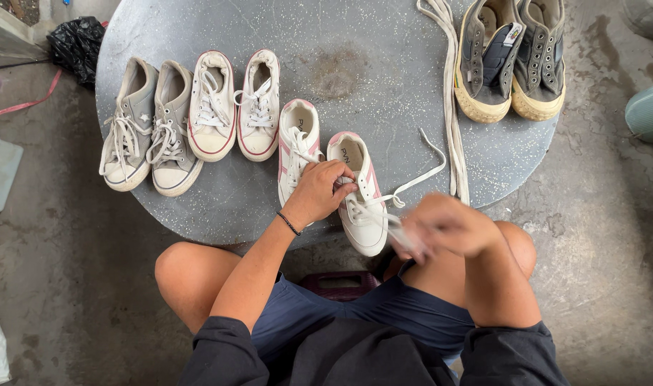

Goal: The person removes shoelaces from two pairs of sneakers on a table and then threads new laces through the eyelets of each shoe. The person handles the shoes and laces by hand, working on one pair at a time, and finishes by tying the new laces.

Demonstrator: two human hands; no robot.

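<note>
Seated low at a round grey table (340, 43), a person in a dark top and blue shorts leans over a white-and-pink sneaker (360, 196) in the head-camera view, knees bare on either side. That shoe lies at the table's near edge, its toe pointing toward the person and hanging slightly past the rim, heel opening away, long axis running almost straight from far to near. Its partner (296, 146) sits just beside it on the left, touching or nearly so.

Left hand (319, 191), a dark band at the wrist, has its fingers curled shut on the shoe's eyelet area. Right hand (448, 225) is blurred with motion; its fingers appear pinched on a white lace (412, 182) that runs back to the shoe, though the exact grip is hard to tell.

Judging by looks, the shoe is light, with a soft canvas upper and a stiffer rubber sole; the sidewall or heel seems the surest hold, while the limp lace needs a pinch.

Farther back stand a grey pair (147, 129), a white red-trimmed pair (233, 107), and an unlaced dark grey pair (508, 61) beside loose laces (451, 107).
</note>
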